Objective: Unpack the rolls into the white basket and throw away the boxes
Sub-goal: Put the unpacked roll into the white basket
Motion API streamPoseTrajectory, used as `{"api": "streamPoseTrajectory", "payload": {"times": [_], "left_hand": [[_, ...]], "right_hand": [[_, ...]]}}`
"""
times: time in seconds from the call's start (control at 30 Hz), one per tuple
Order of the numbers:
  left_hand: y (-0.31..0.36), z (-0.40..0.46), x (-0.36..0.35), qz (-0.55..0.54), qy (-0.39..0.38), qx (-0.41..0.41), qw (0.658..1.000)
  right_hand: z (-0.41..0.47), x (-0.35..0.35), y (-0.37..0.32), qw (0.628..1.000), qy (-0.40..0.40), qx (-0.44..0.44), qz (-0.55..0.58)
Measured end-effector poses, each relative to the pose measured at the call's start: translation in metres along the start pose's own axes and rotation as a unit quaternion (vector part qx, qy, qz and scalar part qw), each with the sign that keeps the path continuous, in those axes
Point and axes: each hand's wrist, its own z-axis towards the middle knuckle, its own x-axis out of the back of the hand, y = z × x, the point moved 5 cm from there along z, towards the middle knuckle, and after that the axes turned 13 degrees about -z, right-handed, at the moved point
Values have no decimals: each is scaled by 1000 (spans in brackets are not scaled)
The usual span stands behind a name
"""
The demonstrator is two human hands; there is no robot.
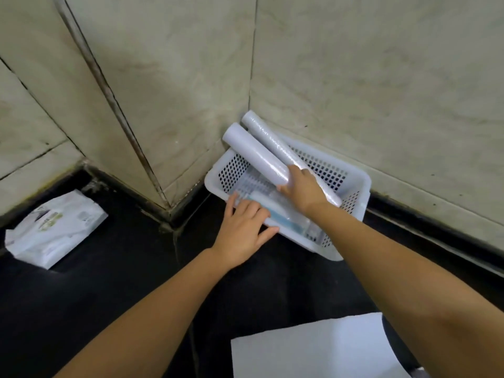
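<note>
A white perforated basket stands on the dark counter in the corner of the tiled walls. Two white rolls lean out of it towards the corner: the left roll and the right roll. My right hand grips the near end of the left roll. A long white box with a teal stripe lies along the basket's near side. My left hand rests on its left end, fingers curled over it.
A white printed package lies on the counter at the left. A white sheet lies at the bottom edge. Tiled walls close off the back and right. The counter top is black.
</note>
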Motion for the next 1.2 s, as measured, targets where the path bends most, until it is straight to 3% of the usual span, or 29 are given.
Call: {"api": "streamPoseTrajectory", "payload": {"times": [0.17, 0.33, 0.43, 0.63, 0.93, 1.1, 1.2], "left_hand": [[1, 0, 3, 2, -16, 8, 1000], [8, 7, 6, -18, -51, 44, 998], [46, 21, 0, -36, -63, -3, 997], [205, 51, -50, -81, -147, -148, 975], [485, -12, -161, -107, -252, -358, 893], [628, -85, -239, -107, -317, -406, 850], [680, -134, -291, -95, -379, -385, 836]], "right_hand": [[-9, 15, -1, 999, 13, -2, -48], [-47, 64, 27, 998, 55, -8, -18], [-97, 90, 75, 996, 69, -49, 15], [-256, 119, 213, 973, 101, -205, 16], [-546, 114, 401, 891, 133, -433, 20], [-697, 105, 508, 836, 122, -535, 3], [-759, 102, 563, 809, 107, -577, -22]]}}
